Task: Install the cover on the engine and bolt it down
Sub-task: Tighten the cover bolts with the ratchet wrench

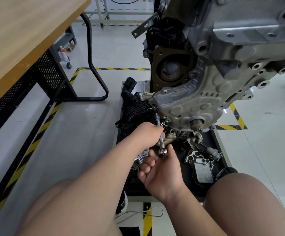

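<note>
The left hand grips the shaft of a long socket driver; the right hand, palm up, pinches its knobbed end. The tip meets the cover's 7 o'clock corner, at 1 o'clock from the hands. Bolting looks underway; next, turn it squarely until snug.

Your cover looked matt, rough-cast grey metal; your tool was bright knurled metal; manifold, ribbed black plastic; floor, glossy tile.
</note>
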The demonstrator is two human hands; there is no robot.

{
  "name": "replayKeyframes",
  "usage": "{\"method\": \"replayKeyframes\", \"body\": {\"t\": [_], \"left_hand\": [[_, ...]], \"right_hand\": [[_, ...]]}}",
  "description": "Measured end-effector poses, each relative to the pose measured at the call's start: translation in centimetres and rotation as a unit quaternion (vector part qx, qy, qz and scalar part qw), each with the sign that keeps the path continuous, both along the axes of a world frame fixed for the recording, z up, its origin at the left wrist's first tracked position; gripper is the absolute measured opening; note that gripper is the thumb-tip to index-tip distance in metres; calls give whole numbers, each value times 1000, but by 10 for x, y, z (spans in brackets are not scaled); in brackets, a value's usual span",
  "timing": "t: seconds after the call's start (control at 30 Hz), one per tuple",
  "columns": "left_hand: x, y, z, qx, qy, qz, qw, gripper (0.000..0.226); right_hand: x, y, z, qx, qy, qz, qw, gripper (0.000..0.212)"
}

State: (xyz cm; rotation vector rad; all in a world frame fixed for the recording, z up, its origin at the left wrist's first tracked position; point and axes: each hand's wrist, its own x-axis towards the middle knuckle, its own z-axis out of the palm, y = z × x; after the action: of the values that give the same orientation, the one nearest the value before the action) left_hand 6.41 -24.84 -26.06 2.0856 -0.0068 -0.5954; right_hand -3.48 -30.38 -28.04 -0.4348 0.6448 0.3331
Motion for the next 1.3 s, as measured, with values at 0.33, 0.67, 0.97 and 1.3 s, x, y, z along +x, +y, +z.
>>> {"method": "replayKeyframes", "body": {"t": [0.33, 0.67, 0.97, 1.3], "left_hand": [[2, 3, -5, -9, -34, 27, 999, 36], [2, 2, -12, 5, -73, 40, 997, 33], [2, 1, -3, -9, 15, 22, 1000, 33], [2, 1, -2, -34, -21, 14, 999, 30]], "right_hand": [[0, 6, -2, -126, -1, 21, 992, 68], [-2, -10, -14, -627, -75, 36, 775, 36], [2, 0, -10, -71, -24, -6, 997, 64], [2, -3, 1, -25, -21, 11, 999, 69]]}}
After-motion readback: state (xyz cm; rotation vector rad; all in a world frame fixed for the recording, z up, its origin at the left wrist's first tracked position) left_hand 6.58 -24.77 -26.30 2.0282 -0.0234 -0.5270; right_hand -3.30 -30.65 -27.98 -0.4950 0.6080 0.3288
